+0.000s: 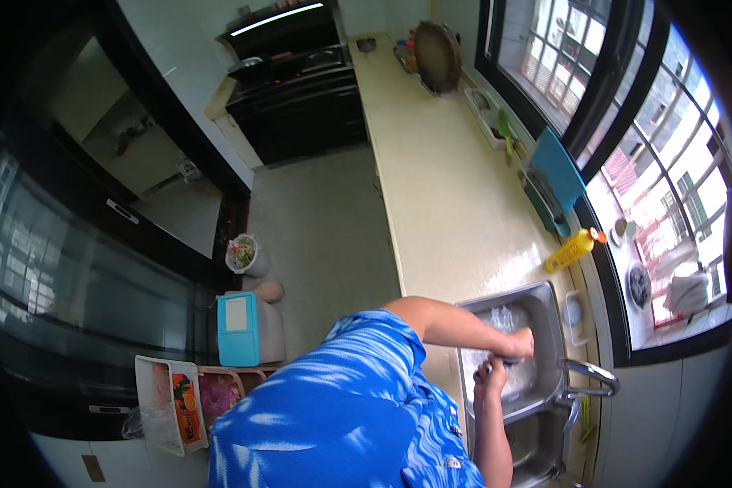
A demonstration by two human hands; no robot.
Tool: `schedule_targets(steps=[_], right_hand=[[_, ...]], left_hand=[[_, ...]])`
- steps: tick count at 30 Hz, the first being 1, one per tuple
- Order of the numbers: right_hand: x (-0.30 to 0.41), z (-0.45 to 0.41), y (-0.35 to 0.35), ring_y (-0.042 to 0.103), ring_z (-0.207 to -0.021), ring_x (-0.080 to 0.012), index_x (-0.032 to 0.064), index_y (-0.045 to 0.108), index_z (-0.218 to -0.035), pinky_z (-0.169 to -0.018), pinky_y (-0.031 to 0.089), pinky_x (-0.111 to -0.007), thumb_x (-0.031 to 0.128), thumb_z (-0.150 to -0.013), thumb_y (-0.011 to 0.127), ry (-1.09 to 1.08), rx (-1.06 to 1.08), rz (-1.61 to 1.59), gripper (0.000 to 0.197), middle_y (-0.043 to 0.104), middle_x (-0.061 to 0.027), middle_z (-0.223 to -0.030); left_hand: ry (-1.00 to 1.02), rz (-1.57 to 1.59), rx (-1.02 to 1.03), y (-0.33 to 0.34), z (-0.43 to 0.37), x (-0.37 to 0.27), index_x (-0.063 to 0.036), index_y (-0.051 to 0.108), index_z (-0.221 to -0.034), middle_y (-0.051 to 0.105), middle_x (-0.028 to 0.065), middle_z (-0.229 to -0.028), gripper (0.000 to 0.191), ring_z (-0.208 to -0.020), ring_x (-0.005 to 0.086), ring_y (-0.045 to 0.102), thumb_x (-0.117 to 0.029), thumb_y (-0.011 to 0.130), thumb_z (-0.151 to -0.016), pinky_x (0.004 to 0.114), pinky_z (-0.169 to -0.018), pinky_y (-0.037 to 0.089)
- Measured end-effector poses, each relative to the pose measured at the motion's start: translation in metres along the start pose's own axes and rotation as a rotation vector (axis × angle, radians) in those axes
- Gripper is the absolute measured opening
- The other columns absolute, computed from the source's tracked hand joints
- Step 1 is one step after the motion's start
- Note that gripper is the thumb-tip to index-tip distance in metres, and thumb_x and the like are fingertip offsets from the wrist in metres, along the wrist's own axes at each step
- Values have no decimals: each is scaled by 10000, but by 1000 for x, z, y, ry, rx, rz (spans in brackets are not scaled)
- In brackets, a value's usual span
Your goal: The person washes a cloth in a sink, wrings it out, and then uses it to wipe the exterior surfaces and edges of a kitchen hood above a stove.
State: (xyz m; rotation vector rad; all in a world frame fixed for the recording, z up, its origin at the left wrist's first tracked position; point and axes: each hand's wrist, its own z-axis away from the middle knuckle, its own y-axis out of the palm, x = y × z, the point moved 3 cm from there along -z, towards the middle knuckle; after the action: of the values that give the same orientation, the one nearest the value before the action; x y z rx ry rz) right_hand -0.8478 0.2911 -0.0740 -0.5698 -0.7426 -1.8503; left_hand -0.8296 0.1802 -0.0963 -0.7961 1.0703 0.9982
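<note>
Over the upper basin of a stainless steel double sink (551, 323), my two hands are close together. A small dark object (511, 361) lies between them, mostly covered by fingers, so its kind is unclear. My right hand (494, 373) is closed around its near part. My left hand (521, 343), curled like a fist, is against its other end. Beneath them, clear water or clear plastic (506, 317) glistens in the basin; which of these I cannot tell. The chrome faucet (592, 372) stands at the sink's window side.
On the counter (445, 183) are a yellow detergent bottle (570, 251), a blue cutting board (555, 165), a white tray (485, 119) and a round board (437, 58). A black stove (299, 104) stands farther off. Behind me are a waste bin (247, 256), a blue-lidded container (239, 329) and a white basket (158, 402).
</note>
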Motion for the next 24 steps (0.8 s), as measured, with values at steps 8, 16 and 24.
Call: schedule_targets(steps=[8,16,24], right_hand=[[-30,-78,-1,525,-429,-158,-17,563,-620,-409,413,-319,231,-593,700,-185,-380,371,284,543,-60,-516],[-56,-84,-16,588,-637,-136,-20,614,-714,-594,465,-315,237,-601,695,-248,-487,338,292,624,-76,-662],[-48,-67,-24,599,-668,-147,-29,616,-782,-612,467,-317,267,-659,654,-257,-496,413,323,634,-82,-697]], left_hand=[[-161,-103,-307,-34,-21,48,-57,619,-598,606,121,-548,174,-465,190,603,-70,505,-729,340,-505,503],[-326,73,-344,-19,3,51,-9,557,-710,537,107,-504,126,-398,186,533,-27,456,-784,331,-362,437],[-322,37,-389,-9,7,55,-13,571,-720,579,112,-523,94,-434,200,588,2,481,-742,334,-430,485]])
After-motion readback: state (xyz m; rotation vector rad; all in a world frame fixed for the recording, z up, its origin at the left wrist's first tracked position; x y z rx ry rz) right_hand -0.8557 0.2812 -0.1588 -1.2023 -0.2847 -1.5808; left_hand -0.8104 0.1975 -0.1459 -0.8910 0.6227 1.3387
